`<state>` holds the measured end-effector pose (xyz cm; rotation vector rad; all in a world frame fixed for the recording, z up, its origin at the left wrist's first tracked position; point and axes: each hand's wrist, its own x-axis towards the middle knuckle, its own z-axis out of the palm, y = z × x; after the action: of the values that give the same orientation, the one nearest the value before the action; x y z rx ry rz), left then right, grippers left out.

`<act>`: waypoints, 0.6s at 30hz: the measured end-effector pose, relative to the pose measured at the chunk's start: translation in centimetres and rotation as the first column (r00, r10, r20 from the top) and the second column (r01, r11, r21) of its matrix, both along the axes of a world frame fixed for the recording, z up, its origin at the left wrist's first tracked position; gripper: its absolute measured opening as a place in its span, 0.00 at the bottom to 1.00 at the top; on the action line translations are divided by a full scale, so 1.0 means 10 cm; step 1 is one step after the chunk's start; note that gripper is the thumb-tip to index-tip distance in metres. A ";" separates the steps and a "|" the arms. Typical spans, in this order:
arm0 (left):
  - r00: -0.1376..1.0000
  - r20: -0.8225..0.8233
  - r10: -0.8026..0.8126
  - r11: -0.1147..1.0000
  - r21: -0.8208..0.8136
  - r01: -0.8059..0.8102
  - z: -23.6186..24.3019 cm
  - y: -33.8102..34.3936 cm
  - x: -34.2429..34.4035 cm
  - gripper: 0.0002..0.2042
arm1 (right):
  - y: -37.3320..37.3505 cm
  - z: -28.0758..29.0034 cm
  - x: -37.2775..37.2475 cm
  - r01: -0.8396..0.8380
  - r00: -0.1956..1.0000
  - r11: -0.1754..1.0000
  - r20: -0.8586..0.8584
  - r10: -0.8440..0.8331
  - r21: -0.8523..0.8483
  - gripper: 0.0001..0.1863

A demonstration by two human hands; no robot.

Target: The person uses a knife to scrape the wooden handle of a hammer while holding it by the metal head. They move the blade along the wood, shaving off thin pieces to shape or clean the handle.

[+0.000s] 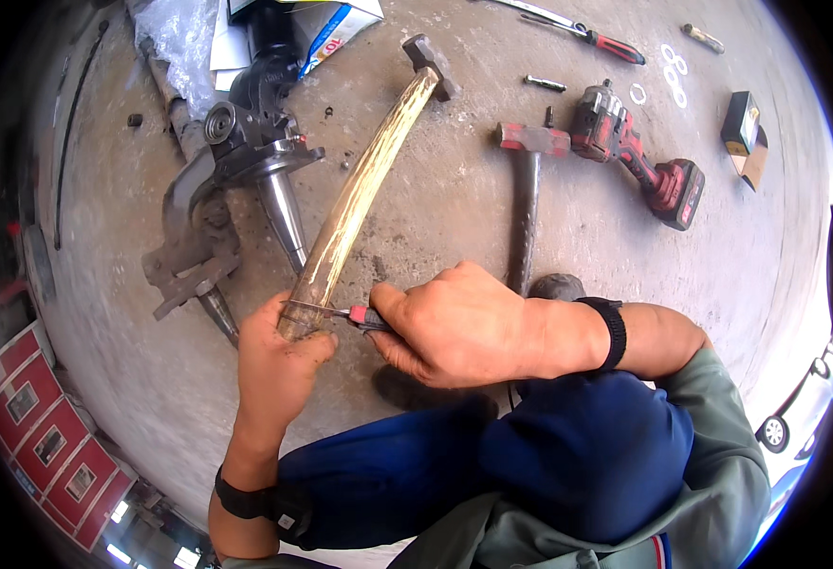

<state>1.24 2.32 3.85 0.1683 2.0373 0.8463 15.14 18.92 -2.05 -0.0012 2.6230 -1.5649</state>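
Observation:
A hammer with a dark steel head and a rough wooden handle (367,180) slants up and away from me. Pale bare wood shows along the middle of the handle, and its near end is brown. My left hand (274,370) is closed around that near end. In my right hand (464,327) is a small knife (363,318) with a red and dark grip, its body partly hidden by my fingers. The thin blade lies across the handle, just above my left thumb.
A steering knuckle (269,152) with a shiny spindle stands at left, near plastic wrap (175,47). At right lie a sledgehammer (527,180), a cordless impact wrench (639,156), a red-handled screwdriver (616,49), washers (675,76) and a small box (741,123). My knees are below.

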 end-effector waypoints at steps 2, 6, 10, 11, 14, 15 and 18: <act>0.997 -0.020 -0.075 0.997 -0.034 0.074 -0.02 -0.03 -0.02 0.14 | 0.04 -0.04 -0.02 0.057 0.997 0.998 0.048 -0.059 0.039 0.14; 0.998 0.025 -0.058 0.998 -0.028 0.059 -0.01 0.04 0.04 0.14 | 0.37 -0.50 -0.08 0.261 0.964 0.955 0.007 -0.264 0.140 0.15; 1.000 0.021 -0.018 1.000 -0.001 0.018 0.02 0.04 0.05 0.13 | 0.00 0.05 0.01 -0.028 0.991 0.999 0.135 0.025 0.024 0.14; 1.000 0.008 -0.009 1.000 0.006 0.009 -0.01 0.01 0.06 0.12 | 0.02 -0.03 -0.01 0.035 0.989 0.998 0.141 -0.042 0.051 0.15; 0.994 0.097 0.059 0.998 0.014 -0.061 -0.01 0.04 0.07 0.12 | 0.25 -0.34 -0.06 0.251 0.953 0.955 0.132 -0.272 0.158 0.15; 0.985 0.147 0.090 0.996 0.003 -0.092 -0.01 0.06 0.06 0.11 | 0.21 -0.31 -0.04 0.249 0.953 0.959 0.143 -0.267 0.133 0.15; 0.967 0.190 0.171 0.985 -0.012 -0.171 0.04 0.07 0.05 0.11 | 0.01 0.05 0.04 -0.007 0.993 0.999 0.115 0.003 0.037 0.15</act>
<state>1.75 3.04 4.21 -0.0856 1.8888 0.9362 15.54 19.01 -1.57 0.0826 2.5617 -1.4672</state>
